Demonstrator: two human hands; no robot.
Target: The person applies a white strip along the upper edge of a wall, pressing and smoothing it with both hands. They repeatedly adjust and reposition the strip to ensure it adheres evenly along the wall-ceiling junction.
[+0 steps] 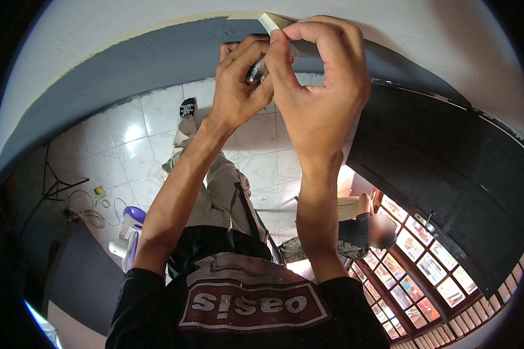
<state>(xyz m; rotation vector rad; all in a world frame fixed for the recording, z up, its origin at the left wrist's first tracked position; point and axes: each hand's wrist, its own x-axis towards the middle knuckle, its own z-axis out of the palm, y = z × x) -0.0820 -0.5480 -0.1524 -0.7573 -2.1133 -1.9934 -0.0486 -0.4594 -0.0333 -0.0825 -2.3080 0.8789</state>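
Both my hands are raised to the wall, close together at the line between its grey lower part and its white upper part. A pale strip of masking tape (243,15) runs along that line to the left, and its loose end stands off the wall at my fingers. My right hand (326,75) pinches this end between thumb and forefinger. Just left of it, my left hand (239,78) has its fingers curled around something shiny, mostly hidden by the fingers, so I cannot make out what it is. The grey wall (157,55) lies behind both hands.
A black door (442,168) fills the right side, above a wood-framed window (413,262). Another person (355,235) in dark clothes is near the window. At the lower left are a white and purple fan (128,238), loose cables (96,218) and a black tripod (55,186) on the tiled floor (122,128).
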